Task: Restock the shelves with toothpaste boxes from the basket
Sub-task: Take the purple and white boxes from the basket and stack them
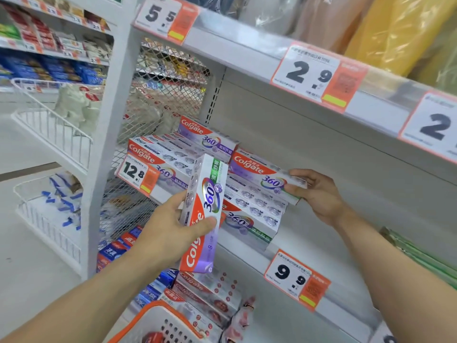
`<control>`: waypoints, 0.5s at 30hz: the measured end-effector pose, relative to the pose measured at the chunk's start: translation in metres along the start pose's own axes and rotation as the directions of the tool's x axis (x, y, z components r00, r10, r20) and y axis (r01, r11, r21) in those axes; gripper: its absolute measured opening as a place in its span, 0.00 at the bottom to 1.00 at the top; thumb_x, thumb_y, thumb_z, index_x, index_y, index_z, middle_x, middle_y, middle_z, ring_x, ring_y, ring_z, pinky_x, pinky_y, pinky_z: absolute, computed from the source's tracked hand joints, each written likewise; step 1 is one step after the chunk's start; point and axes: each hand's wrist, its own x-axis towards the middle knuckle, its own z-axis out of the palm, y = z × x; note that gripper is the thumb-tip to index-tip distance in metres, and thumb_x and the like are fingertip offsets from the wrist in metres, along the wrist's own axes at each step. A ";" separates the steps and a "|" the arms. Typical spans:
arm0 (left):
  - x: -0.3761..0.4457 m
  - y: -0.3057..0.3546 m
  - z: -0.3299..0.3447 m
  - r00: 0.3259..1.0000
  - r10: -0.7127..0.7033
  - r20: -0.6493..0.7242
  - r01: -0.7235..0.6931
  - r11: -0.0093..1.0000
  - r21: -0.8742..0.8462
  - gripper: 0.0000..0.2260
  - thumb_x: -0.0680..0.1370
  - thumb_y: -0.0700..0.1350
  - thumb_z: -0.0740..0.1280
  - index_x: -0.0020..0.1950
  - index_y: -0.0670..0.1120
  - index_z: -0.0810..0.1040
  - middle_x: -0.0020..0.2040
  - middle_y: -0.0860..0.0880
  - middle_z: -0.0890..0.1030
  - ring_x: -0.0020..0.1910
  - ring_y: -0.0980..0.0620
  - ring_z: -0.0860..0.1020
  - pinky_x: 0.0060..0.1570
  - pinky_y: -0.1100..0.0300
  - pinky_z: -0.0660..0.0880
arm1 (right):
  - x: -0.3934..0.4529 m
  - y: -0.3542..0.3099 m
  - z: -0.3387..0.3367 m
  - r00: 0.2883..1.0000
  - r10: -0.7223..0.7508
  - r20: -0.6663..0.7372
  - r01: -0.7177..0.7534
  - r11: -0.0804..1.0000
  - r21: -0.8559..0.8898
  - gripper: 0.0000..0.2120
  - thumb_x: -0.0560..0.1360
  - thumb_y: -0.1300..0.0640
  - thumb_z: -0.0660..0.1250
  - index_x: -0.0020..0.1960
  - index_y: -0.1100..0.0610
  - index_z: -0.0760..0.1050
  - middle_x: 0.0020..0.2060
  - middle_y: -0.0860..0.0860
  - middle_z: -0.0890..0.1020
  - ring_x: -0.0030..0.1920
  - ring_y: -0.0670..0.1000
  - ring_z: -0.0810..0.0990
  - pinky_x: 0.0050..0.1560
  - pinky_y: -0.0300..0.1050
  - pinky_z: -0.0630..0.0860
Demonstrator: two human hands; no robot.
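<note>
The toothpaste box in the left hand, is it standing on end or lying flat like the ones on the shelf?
On end. The left hand grips the toothpaste box with its long side nearly vertical, while the shelved boxes lie flat.

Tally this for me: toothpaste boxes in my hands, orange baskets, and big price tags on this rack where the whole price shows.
Toothpaste boxes in hands: 2, upright box in left hand, flat box in right hand
Orange basket: 1
Price tags: 4, 5.5 tag, 2.9 tag, 12.8 tag, 9.9 tag
Total: 7
</note>
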 end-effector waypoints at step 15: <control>-0.002 -0.004 0.005 1.000 -0.001 0.004 0.001 0.998 0.064 0.21 0.73 0.44 0.76 0.62 0.56 0.73 0.48 0.54 0.85 0.46 0.54 0.84 0.50 0.54 0.80 | -0.003 -0.002 0.019 0.995 -0.044 0.093 0.054 0.992 -0.112 0.18 0.72 0.69 0.74 0.58 0.55 0.78 0.59 0.55 0.81 0.52 0.53 0.85 0.51 0.52 0.84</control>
